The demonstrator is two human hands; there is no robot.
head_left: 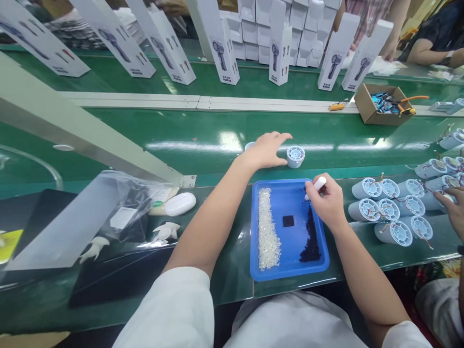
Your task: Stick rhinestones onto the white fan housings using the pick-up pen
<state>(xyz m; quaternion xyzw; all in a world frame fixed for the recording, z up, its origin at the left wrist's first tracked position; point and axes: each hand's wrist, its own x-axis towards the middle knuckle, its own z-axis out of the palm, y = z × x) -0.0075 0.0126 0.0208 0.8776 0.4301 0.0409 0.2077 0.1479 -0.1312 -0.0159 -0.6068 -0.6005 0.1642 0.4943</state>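
My left hand (267, 150) reaches over the green bench with thumb and fingers spread. Just right of its fingertips stands a light-blue cylindrical part with a spoked round top (296, 155); a gap seems to separate them. Another pale round piece (249, 145) is partly hidden behind the same hand. My right hand (328, 199) grips a white pen-like tool (316, 186), its tip pointing down over the blue tray (290, 270). In the tray lie small clear pieces (267, 232) on the left, small black pieces (311, 239) on the right, and a black square (288, 221) between.
Several light-blue cylinders with wires (388, 210) stand at right, where another person's hand (453, 208) touches one. White printed boxes (279, 58) line the far side. A cardboard box (380, 111) sits at back right. A post (90, 121) and plastic bags (130, 212) are left.
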